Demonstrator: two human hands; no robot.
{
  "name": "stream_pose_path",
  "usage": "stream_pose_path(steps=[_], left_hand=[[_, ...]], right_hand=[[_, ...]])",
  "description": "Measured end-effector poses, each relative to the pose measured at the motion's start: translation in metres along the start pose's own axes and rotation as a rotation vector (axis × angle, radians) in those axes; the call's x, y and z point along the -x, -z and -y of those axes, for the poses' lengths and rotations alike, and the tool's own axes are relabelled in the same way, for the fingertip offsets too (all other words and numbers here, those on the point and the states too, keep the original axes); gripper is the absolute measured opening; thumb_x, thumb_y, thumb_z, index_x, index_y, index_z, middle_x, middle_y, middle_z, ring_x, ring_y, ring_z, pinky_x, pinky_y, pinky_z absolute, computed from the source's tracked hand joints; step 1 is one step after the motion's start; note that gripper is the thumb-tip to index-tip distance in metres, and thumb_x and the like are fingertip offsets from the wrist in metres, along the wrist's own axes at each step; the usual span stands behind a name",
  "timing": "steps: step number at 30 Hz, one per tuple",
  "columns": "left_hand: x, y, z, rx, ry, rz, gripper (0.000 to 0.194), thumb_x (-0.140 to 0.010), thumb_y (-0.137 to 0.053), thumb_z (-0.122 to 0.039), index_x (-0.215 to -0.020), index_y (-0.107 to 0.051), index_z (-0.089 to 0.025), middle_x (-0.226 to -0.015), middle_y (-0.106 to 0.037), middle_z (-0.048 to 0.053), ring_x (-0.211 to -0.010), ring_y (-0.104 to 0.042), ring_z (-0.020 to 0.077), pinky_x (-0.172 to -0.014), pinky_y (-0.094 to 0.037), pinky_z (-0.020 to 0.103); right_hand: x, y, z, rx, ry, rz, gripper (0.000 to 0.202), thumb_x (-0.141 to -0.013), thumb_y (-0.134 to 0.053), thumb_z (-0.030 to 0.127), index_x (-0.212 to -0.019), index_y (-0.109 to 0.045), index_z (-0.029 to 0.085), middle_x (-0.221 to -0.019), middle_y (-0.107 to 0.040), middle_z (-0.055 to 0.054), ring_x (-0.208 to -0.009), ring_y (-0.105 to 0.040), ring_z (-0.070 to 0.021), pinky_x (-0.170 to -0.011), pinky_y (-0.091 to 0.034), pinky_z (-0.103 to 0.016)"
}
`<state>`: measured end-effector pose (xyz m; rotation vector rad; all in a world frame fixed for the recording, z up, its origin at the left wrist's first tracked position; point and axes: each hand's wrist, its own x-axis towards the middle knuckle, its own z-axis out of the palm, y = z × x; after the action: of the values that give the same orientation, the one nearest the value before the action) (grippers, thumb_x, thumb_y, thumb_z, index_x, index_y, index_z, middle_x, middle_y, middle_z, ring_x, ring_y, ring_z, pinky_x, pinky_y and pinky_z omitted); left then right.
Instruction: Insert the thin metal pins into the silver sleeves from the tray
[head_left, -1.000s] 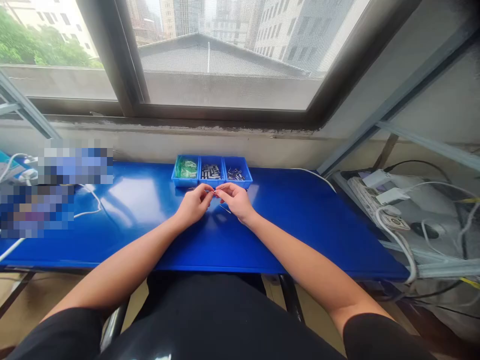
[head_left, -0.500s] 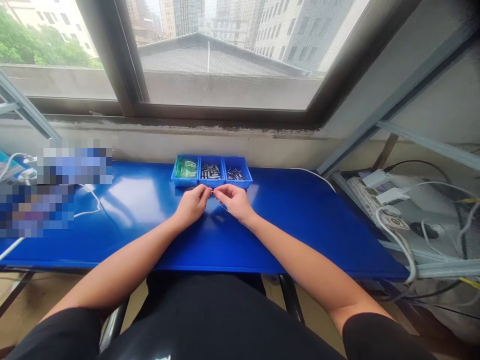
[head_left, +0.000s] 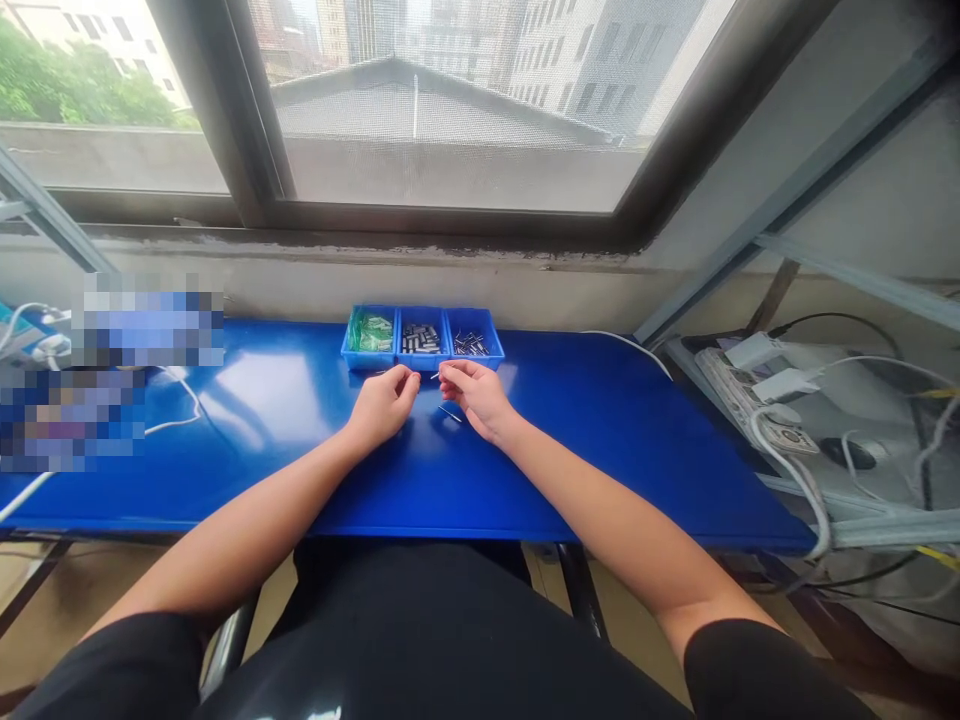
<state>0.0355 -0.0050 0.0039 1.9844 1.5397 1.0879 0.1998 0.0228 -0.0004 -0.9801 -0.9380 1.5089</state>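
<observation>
My left hand (head_left: 385, 408) is closed in a pinch in front of the blue bins; whatever its fingertips hold is too small to make out. A thin dark piece (head_left: 381, 372) shows just behind its knuckles. Opposite it, my right hand (head_left: 480, 402) pinches a small, slim metal piece (head_left: 435, 376) between thumb and forefinger. A gap separates the two hands. On the table below my right fingers lies a thin metal rod (head_left: 450, 414). Behind my hands, the right bin (head_left: 491, 352) holds many slim metal pieces, and the middle bin (head_left: 424, 362) holds short dark and silver cylinders.
The left bin (head_left: 367, 362) contains a green plastic bag with pale pieces. White cables (head_left: 187, 385) and blurred-out items are on the left of the blue table (head_left: 615, 450). To the right, a power strip (head_left: 750, 400) and chargers sit by a metal frame. A window rises behind.
My hands, which met at the fingertips, have drawn apart. My right hand has shifted slightly right with the slim metal piece, and the rod on the table shows more fully.
</observation>
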Motion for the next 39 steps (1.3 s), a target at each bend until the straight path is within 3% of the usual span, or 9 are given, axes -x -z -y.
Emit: stream_pose_path(steps=[4, 7, 9, 13, 19, 22, 27, 32, 39], left_hand=[[0.000, 0.000, 0.000, -0.009, -0.019, -0.002, 0.033, -0.091, -0.044, -0.041, -0.077, -0.061, -0.017, -0.057, -0.055, -0.002, -0.054, -0.048, 0.0117, -0.053, -0.035, 0.023], [0.000, 0.000, 0.000, -0.020, -0.034, 0.001, 0.033, -0.091, -0.044, -0.040, -0.076, -0.061, -0.017, -0.059, -0.056, -0.001, -0.055, -0.048, 0.0119, -0.054, -0.035, 0.023], [0.000, 0.000, 0.000, -0.025, -0.042, 0.000, 0.032, -0.091, -0.044, -0.040, -0.077, -0.062, -0.017, -0.060, -0.057, -0.001, -0.055, -0.048, 0.0118, -0.054, -0.035, 0.023], [0.000, 0.000, 0.000, -0.026, -0.048, -0.008, 0.031, -0.091, -0.045, -0.039, -0.077, -0.062, -0.017, -0.060, -0.056, -0.002, -0.054, -0.048, 0.0111, -0.055, -0.034, 0.023], [0.000, -0.001, 0.002, -0.028, -0.052, 0.010, 0.031, -0.091, -0.044, -0.037, -0.077, -0.063, -0.017, -0.059, -0.055, -0.002, -0.054, -0.046, 0.0109, -0.054, -0.033, 0.023], [0.000, -0.001, 0.002, -0.033, -0.050, 0.017, 0.031, -0.091, -0.044, -0.038, -0.081, -0.064, -0.017, -0.060, -0.057, -0.002, -0.054, -0.047, 0.0111, -0.055, -0.034, 0.024], [0.000, -0.001, 0.002, -0.032, -0.047, 0.022, 0.031, -0.091, -0.044, -0.039, -0.080, -0.064, -0.017, -0.059, -0.057, -0.002, -0.054, -0.047, 0.0114, -0.055, -0.034, 0.024], [0.000, -0.001, 0.003, -0.027, -0.046, 0.029, 0.032, -0.091, -0.043, -0.038, -0.079, -0.063, -0.017, -0.063, -0.060, -0.001, -0.056, -0.048, 0.0118, -0.056, -0.035, 0.024], [0.001, -0.001, 0.001, -0.027, -0.054, 0.065, 0.028, -0.090, -0.044, -0.036, -0.078, -0.062, -0.018, -0.063, -0.059, -0.001, -0.057, -0.050, 0.0120, -0.056, -0.035, 0.023]], right_hand=[[-0.008, 0.006, 0.000, 0.028, 0.124, -0.102, 0.032, -0.062, -0.078, 0.032, -0.089, -0.067, 0.018, -0.087, -0.070, -0.004, -0.073, -0.064, -0.0126, -0.062, -0.051, -0.024], [-0.015, 0.012, 0.000, 0.082, 0.226, -0.096, 0.053, -0.066, -0.074, 0.033, -0.116, -0.060, 0.025, -0.116, -0.066, -0.006, -0.087, -0.067, -0.0159, -0.069, -0.054, -0.027], [-0.017, 0.016, 0.001, 0.219, 0.260, -0.080, 0.050, -0.070, -0.070, 0.034, -0.118, -0.059, 0.023, -0.111, -0.068, -0.007, -0.084, -0.067, -0.0166, -0.069, -0.054, -0.030], [-0.010, 0.018, 0.002, 0.793, 0.316, 0.066, 0.021, -0.075, -0.065, 0.030, -0.091, -0.069, 0.018, -0.086, -0.070, -0.006, -0.074, -0.063, -0.0159, -0.073, -0.051, -0.032], [0.010, 0.012, 0.016, 1.336, 0.293, 0.168, 0.028, -0.076, -0.066, 0.039, -0.097, -0.068, 0.021, -0.082, -0.067, -0.003, -0.073, -0.059, -0.0167, -0.066, -0.044, -0.028], [0.012, 0.015, 0.023, 1.385, 0.187, 0.273, 0.035, -0.072, -0.070, 0.040, -0.103, -0.067, 0.022, -0.083, -0.067, -0.002, -0.072, -0.060, -0.0164, -0.062, -0.042, -0.027], [0.011, 0.018, 0.026, 1.325, 0.168, 0.415, 0.036, -0.071, -0.067, 0.019, -0.107, -0.066, 0.021, -0.087, -0.068, -0.002, -0.072, -0.060, -0.0131, -0.065, -0.044, -0.023], [0.015, 0.014, 0.023, 1.234, 0.177, 0.459, 0.037, -0.070, -0.058, 0.006, -0.103, -0.067, 0.020, -0.078, -0.069, 0.000, -0.065, -0.059, -0.0114, -0.063, -0.044, -0.023], [0.014, 0.010, 0.012, 1.071, 0.337, 0.386, 0.034, -0.068, -0.055, 0.009, -0.099, -0.066, 0.020, -0.070, -0.066, 0.002, -0.063, -0.058, -0.0124, -0.063, -0.044, -0.025]])
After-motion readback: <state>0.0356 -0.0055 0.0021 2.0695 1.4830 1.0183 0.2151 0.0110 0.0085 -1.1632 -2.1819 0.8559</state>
